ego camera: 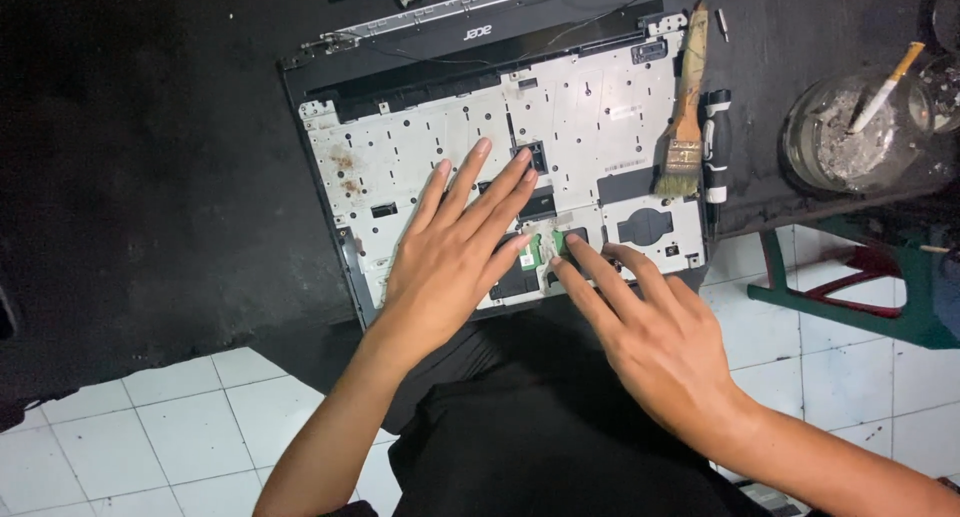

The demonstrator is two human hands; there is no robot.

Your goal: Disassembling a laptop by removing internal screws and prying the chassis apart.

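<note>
The black table (pixel 150 157) leaves you room on the left; the opened laptop shell (pixel 600 107) looks stiff yet fragile, so grip its edges; your left hand (pixel 455 252) lies spread flat on it; your right hand (pixel 650 322) fingertips press the small green board (pixel 545 245) near its front edge.

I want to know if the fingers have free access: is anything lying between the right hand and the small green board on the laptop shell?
Nothing visible: the right hand already has fingertips on the green board.
</note>
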